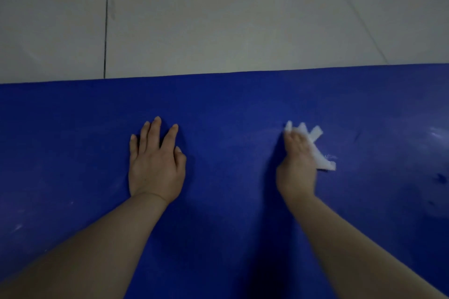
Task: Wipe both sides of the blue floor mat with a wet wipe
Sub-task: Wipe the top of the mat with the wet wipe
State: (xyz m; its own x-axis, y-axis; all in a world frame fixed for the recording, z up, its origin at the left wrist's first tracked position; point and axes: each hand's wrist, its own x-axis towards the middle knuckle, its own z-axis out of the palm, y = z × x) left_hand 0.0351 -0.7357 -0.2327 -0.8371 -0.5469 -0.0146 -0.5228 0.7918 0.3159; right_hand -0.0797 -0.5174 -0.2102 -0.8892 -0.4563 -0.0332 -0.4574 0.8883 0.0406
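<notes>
My left hand (155, 162) lies flat, bracing the blue floor mat (230, 104), while my right hand (297, 165) presses the wet wipe (320, 153) mid-stroke on this side; next I work toward the mat's far edge.

A floor mat (230, 104) lies flat on a tiled floor (218, 19), filling the near half of the view; bare tiles stretch beyond its far edge. The left hand (155, 162) rests flat on the mat, left of centre. The right hand (297, 165) lies to its right, well apart, pressing a wet wipe (320, 153) onto the mat.
</notes>
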